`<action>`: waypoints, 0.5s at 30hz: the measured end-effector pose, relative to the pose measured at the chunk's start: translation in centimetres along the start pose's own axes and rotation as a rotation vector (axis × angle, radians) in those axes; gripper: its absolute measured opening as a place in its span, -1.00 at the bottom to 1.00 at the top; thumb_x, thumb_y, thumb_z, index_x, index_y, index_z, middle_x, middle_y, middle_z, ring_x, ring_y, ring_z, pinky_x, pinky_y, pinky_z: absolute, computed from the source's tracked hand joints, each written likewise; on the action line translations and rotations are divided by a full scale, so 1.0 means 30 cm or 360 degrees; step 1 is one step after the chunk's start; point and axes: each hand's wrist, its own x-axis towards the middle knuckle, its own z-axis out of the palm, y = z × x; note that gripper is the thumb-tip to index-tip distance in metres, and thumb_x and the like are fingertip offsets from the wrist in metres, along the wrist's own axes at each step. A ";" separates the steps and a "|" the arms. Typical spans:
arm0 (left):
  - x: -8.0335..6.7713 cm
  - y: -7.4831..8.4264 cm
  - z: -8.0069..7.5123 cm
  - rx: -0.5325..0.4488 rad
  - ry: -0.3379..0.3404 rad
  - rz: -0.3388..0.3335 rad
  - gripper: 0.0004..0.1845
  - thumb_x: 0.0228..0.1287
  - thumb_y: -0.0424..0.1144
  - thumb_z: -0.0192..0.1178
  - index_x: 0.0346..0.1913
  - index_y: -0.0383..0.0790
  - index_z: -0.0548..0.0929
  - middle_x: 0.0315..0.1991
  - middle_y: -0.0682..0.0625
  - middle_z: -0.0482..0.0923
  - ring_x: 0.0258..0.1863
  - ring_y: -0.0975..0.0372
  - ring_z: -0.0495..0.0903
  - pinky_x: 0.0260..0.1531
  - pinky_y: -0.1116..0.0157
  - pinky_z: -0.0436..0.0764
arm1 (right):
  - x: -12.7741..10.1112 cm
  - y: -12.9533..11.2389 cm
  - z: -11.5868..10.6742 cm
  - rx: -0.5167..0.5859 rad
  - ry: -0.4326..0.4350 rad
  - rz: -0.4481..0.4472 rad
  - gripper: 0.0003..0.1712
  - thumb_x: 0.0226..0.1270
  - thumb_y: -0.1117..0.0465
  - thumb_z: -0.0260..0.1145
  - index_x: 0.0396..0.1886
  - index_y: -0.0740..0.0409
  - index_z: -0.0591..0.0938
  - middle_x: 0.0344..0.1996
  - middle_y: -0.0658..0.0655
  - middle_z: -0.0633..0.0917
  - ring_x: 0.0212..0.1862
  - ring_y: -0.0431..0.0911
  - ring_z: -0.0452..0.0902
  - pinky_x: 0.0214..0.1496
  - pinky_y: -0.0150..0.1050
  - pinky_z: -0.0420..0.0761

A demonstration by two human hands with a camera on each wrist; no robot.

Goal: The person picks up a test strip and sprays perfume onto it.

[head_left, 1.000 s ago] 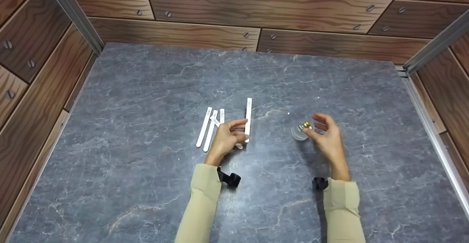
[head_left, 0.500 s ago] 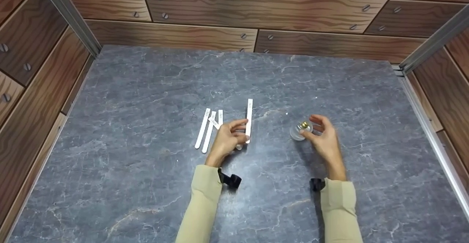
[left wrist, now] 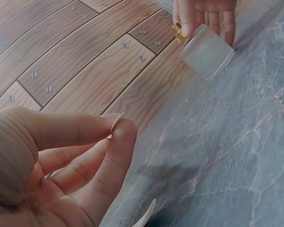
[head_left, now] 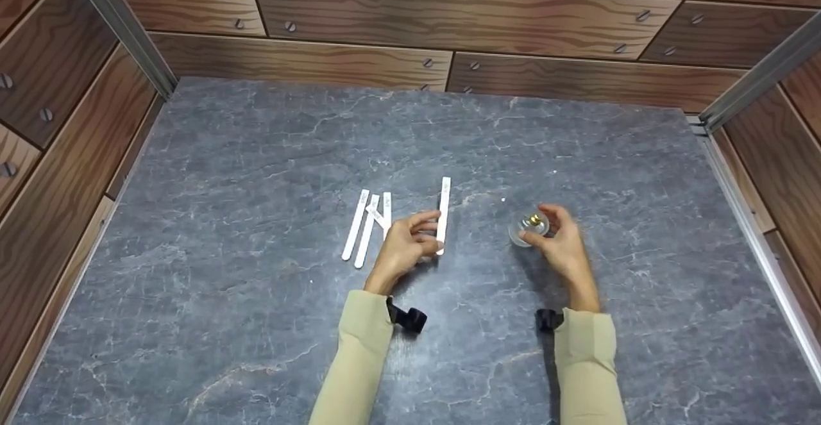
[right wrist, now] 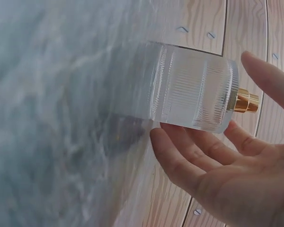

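My left hand pinches the lower end of a white paper strip between thumb and forefinger; in the left wrist view only the strip's edge shows between those fingers. To its right, my right hand holds a clear ribbed glass bottle with a gold spray nozzle. Its fingers curl round the bottle. The bottle is tilted, its base close to the grey stone table.
Several more white strips lie side by side on the table just left of my left hand. Wood-patterned walls with metal corner rails enclose the table at the back and on both sides.
My left hand has carried its strip a little to the right, towards the bottle. My right hand has drawn slightly left and its fingers have curled closer round the bottle.
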 end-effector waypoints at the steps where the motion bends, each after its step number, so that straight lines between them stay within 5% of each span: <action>1: 0.002 0.000 0.001 -0.0006 -0.0003 -0.0001 -0.35 0.07 -0.73 0.18 0.33 -0.55 0.46 0.05 -0.36 0.61 -0.25 0.17 0.67 -0.25 0.31 0.74 | 0.003 0.001 -0.003 -0.0013 -0.0022 0.0021 -0.26 0.24 0.50 0.37 0.37 0.58 0.28 0.29 0.56 0.43 0.27 0.27 0.41 0.09 -0.42 0.48; 7: 0.007 0.004 0.004 -0.0014 -0.0020 -0.0003 -0.33 0.07 -0.71 0.16 0.35 -0.55 0.44 0.00 -0.33 0.63 -0.33 0.27 0.61 -0.28 0.32 0.73 | 0.017 0.002 -0.018 -0.0116 -0.0118 0.0093 -0.15 0.24 0.41 0.42 0.44 0.55 0.23 0.33 0.54 0.41 0.27 0.24 0.42 -0.03 -0.49 0.44; 15: 0.004 -0.010 0.007 0.0060 -0.0043 0.0053 -0.34 0.06 -0.70 0.17 0.34 -0.58 0.44 -0.18 -0.24 0.64 -0.31 0.26 0.63 -0.31 0.40 0.67 | 0.019 0.006 -0.006 -0.0201 -0.0108 0.0065 -0.19 0.22 0.40 0.46 0.39 0.55 0.30 0.26 0.55 0.47 0.23 0.28 0.46 0.26 -0.06 0.47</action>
